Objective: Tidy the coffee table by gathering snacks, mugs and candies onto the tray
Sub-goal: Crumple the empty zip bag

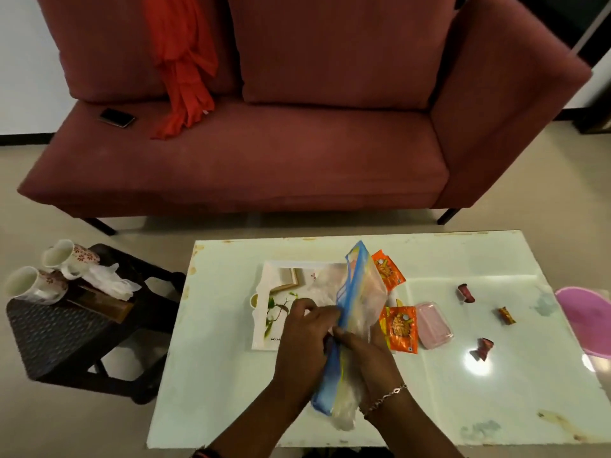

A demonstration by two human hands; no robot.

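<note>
Both hands hold a clear zip bag [360, 292] with a blue strip above the white coffee table [496, 408]. My left hand [304, 328] pinches the bag's blue edge; my right hand [363, 352] grips it just below. Under the bag lies a white tray [274, 309] printed with a plant picture. Two orange snack packets [387, 269] [401, 328] lie right of the bag, beside a pink box [433, 325]. Three wrapped candies [465, 292] [507, 315] [483, 348] are scattered further right. Two floral mugs [71, 256] [33, 285] lie on their sides on a black stool [66, 342].
A red sofa [264, 160] stands beyond the table with an orange cloth [185, 77] and a phone [117, 118] on it. Crumpled plastic [109, 280] lies by the mugs. A pink round object [585, 315] sits at the table's right edge.
</note>
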